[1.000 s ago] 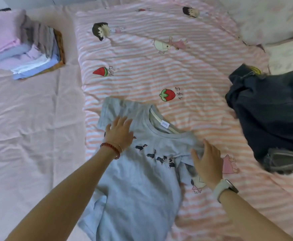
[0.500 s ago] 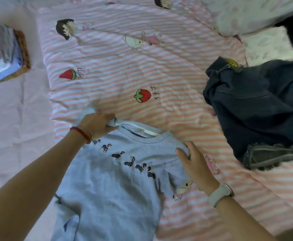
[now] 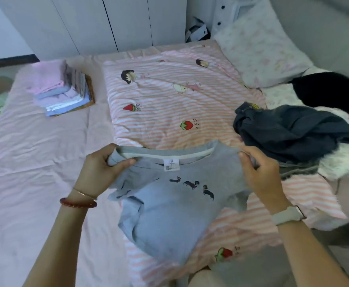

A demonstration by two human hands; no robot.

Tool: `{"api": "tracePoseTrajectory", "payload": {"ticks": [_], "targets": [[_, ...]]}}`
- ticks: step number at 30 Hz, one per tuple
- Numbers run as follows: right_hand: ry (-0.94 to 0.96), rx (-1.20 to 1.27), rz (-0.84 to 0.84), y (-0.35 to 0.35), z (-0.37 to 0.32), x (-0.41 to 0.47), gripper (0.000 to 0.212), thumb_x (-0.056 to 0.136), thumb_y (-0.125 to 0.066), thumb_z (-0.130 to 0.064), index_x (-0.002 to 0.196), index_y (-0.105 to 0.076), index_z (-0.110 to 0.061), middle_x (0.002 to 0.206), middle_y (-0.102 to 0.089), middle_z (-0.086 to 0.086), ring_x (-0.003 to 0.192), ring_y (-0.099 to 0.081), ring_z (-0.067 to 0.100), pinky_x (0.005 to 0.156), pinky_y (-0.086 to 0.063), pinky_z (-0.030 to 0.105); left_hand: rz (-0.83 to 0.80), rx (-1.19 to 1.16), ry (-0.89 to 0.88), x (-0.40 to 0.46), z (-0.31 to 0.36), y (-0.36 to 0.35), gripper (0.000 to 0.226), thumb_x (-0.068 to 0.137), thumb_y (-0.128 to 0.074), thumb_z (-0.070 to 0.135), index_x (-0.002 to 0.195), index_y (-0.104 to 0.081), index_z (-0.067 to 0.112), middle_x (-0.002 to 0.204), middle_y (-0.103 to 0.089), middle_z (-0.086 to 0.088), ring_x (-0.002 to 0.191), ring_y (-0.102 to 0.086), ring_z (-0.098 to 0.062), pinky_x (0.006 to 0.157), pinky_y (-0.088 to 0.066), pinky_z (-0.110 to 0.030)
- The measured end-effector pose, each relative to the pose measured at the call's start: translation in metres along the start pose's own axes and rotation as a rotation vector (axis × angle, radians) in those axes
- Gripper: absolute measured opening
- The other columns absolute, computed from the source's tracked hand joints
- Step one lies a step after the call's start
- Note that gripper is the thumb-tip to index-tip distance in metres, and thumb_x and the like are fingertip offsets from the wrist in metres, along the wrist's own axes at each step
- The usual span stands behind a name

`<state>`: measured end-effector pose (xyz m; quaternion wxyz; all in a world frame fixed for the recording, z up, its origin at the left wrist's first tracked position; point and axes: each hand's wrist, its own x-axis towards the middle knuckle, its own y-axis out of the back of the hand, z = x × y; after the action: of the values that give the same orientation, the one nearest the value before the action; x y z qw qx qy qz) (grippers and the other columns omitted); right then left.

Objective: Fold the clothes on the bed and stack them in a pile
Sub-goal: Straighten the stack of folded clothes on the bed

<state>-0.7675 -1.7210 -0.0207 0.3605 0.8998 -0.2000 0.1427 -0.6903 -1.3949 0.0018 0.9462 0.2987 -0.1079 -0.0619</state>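
Pink bed (image 3: 35, 162) against pale wardrobe doors (image 3: 107, 23), with a pink-and-white striped quilt (image 3: 169, 112) (cartoon figures and strawberries printed on it) laid over its middle. Grey T-shirt (image 3: 169, 208) lifted off the quilt by its shoulders, neckline up and label showing, a row of small dark dogs across the chest, hem hanging down toward the near edge of the quilt. Left hand (image 3: 101, 168) at the shirt's left shoulder, fingers (image 3: 126, 162) curled round the cloth with the thumb laid on top of it; red bead bracelet and thin bangle on that wrist. Right hand (image 3: 260, 172) at the other shoulder, fabric pinched between thumb and curled fingers, pale watch on the wrist. Stack of folded clothes (image 3: 64, 92) in pinks, whites and blues well off to the left of the T-shirt, on the far part of the bed. Crumpled dark denim garment (image 3: 293, 133) just right of the T-shirt, on the quilt's right edge. Beyond the denim, a black garment (image 3: 335, 90), and a pale patterned pillow (image 3: 260, 50) farther back.
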Motion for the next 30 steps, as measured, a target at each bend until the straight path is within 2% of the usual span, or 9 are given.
{"api": "tracePoseTrajectory", "payload": {"ticks": [4, 8, 11, 14, 17, 20, 23, 26, 30], "targets": [[0.107, 0.015, 0.008, 0.036, -0.027, 0.023, 0.028, 0.090, -0.056, -0.019, 0.104, -0.068, 0.003, 0.066, -0.062, 0.026, 0.062, -0.058, 0.044, 0.060, -0.046, 0.028, -0.044, -0.109, -0.108, 0.002, 0.044, 0.041, 0.025, 0.067, -0.076, 0.021, 0.061, -0.059, 0.038, 0.053, -0.051, 0.018, 0.051, -0.039, 0.006, 0.050, -0.033, -0.006], [0.129, -0.059, 0.025, 0.043, -0.027, 0.074, 0.021, 0.089, -0.060, -0.012, 0.106, -0.069, -0.002, 0.082, -0.069, 0.022, 0.077, -0.064, 0.040, 0.072, -0.047, 0.021, 0.071, 0.072, -0.102, 0.050, 0.047, 0.036, 0.036, 0.066, -0.081, 0.029, 0.054, -0.048, 0.023, 0.051, -0.043, 0.008, 0.052, -0.036, -0.004, 0.050, -0.032, -0.019], [0.009, -0.251, 0.035, 0.013, -0.014, 0.138, 0.028, 0.094, -0.052, -0.027, 0.117, -0.064, -0.015, 0.106, -0.068, 0.013, 0.097, -0.061, 0.034, 0.081, -0.048, 0.037, 0.188, 0.402, -0.072, 0.115, 0.037, 0.007, 0.028, 0.075, -0.073, 0.041, 0.085, -0.062, 0.016, 0.083, -0.064, -0.007, 0.080, -0.054, -0.025, 0.067, -0.041, -0.033], [-0.108, -0.558, -0.165, -0.027, 0.014, 0.191, 0.048, 0.097, -0.041, -0.037, 0.142, -0.034, -0.023, 0.134, -0.048, 0.014, 0.121, -0.045, 0.033, 0.097, -0.034, 0.045, 0.120, 0.590, 0.113, 0.162, 0.008, -0.033, 0.057, 0.084, -0.063, 0.041, 0.134, -0.044, 0.019, 0.136, -0.043, -0.009, 0.126, -0.036, -0.030, 0.104, -0.026, -0.046], [-0.170, -0.551, -0.311, -0.065, 0.053, 0.185, 0.055, 0.097, -0.038, -0.033, 0.147, -0.018, -0.023, 0.147, -0.030, 0.010, 0.134, -0.026, 0.030, 0.109, -0.019, 0.050, 0.167, 0.610, 0.207, 0.153, -0.026, -0.081, 0.061, 0.087, -0.058, 0.037, 0.141, -0.035, 0.021, 0.145, -0.035, -0.007, 0.135, -0.025, -0.029, 0.110, -0.010, -0.054], [-0.180, -0.390, -0.381, -0.095, 0.094, 0.117, 0.048, 0.095, -0.043, -0.020, 0.142, -0.033, -0.015, 0.141, -0.040, 0.010, 0.130, -0.034, 0.030, 0.109, -0.024, 0.047, 0.002, 0.640, 0.283, 0.099, -0.058, -0.142, 0.060, 0.089, -0.054, 0.037, 0.143, -0.032, 0.023, 0.148, -0.031, -0.005, 0.138, -0.023, -0.026, 0.111, -0.010, -0.053], [-0.422, -0.220, -0.504, -0.110, 0.133, 0.033, 0.040, 0.092, -0.043, -0.014, 0.131, -0.044, -0.006, 0.116, -0.051, 0.010, 0.108, -0.046, 0.027, 0.089, -0.040, 0.038, -0.163, 0.463, 0.584, 0.031, -0.089, -0.194, 0.066, 0.088, -0.055, 0.038, 0.145, -0.026, 0.020, 0.150, -0.024, -0.008, 0.137, -0.023, -0.028, 0.109, -0.023, -0.049], [-0.702, -0.151, -0.554, -0.110, 0.165, -0.032, 0.036, 0.094, -0.042, -0.015, 0.129, -0.046, -0.009, 0.111, -0.055, 0.010, 0.102, -0.051, 0.030, 0.083, -0.046, 0.043, -0.122, 0.229, 0.947, -0.021, -0.100, -0.228, 0.076, 0.084, -0.062, 0.041, 0.143, -0.025, 0.010, 0.145, -0.028, -0.018, 0.131, -0.030, -0.036, 0.103, -0.030, -0.047], [-0.963, -0.096, -0.493, -0.113, 0.189, -0.068, 0.027, 0.096, -0.045, -0.023, 0.106, -0.055, 0.000, 0.102, -0.059, 0.018, 0.093, -0.056, 0.032, 0.073, -0.043, 0.034, -0.172, 0.308, 1.070, -0.053, -0.103, -0.263, 0.074, 0.082, -0.062, 0.045, 0.139, -0.029, 0.010, 0.139, -0.030, -0.017, 0.126, -0.030, -0.037, 0.099, -0.032, -0.044]]}}
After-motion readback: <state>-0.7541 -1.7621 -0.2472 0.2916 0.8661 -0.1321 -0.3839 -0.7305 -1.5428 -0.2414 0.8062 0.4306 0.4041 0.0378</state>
